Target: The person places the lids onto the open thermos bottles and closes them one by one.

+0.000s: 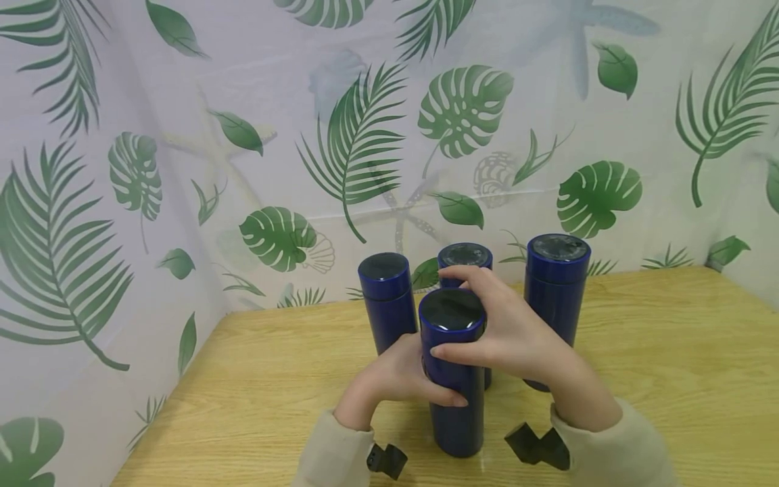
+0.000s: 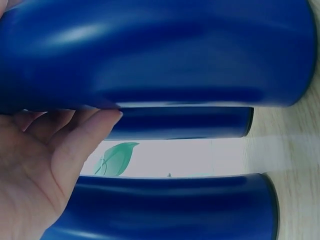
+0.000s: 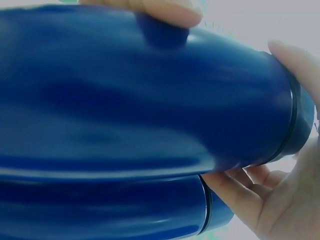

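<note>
A dark blue thermos bottle (image 1: 458, 412) with a glossy black lid top stands upright at the front of the group. My left hand (image 1: 398, 372) grips its body, thumb across the front and fingers round the far side. Higher up, my right hand (image 1: 517, 331) holds the same bottle near the lid, its thumb on the near side. In the right wrist view the seam below the lid (image 3: 302, 120) lies between that thumb and fingers. Three similar bottles stand behind: one at left (image 1: 389, 314), one at the middle (image 1: 465, 254), partly hidden, and one at right (image 1: 554, 297).
The bottles stand on a wood-grain table (image 1: 274, 392). A white cloth with green leaf prints (image 1: 365, 40) hangs behind the table and along its left side. Small black devices (image 1: 387, 461) are worn at both wrists, by the pale sleeves (image 1: 337, 450).
</note>
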Demonstrator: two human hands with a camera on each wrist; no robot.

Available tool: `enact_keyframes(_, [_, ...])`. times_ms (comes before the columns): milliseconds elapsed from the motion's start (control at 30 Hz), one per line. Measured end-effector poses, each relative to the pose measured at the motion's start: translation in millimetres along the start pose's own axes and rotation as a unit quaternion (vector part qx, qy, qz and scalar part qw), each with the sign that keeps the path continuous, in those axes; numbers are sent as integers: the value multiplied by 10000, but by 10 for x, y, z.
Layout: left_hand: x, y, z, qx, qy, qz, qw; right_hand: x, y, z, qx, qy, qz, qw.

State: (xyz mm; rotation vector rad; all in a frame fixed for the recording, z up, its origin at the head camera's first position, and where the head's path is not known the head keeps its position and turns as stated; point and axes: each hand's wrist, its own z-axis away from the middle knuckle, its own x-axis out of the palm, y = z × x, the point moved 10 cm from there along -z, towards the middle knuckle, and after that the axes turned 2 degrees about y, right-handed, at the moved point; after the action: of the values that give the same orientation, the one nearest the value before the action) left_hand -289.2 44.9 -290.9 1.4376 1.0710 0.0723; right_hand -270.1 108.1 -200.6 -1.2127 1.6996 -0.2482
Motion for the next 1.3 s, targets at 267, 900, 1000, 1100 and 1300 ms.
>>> enact_keyframes(267, [0, -5, -8, 13, -9, -25, 10000, 28, -14, 2, -188, -197, 100, 9996])
enact_keyframes(900, [50, 0, 0, 75, 9, -93, 9999, 23, -16, 50, -159, -161, 11, 9997])
enact_keyframes(1000, [42, -18, 10, 27, -29, -92, 9999, 50, -12, 52, -160, -291, 79, 9994])
enact_keyframes(1100, [25, -29, 34, 39, -134, -77, 9999, 86, -26, 65, -199, -480, 62, 9986])
enact_keyframes(1300, [-87, 81, 163, 475, -610, 188, 9968, 126, -84, 87, -259, -729, -394, 9962])
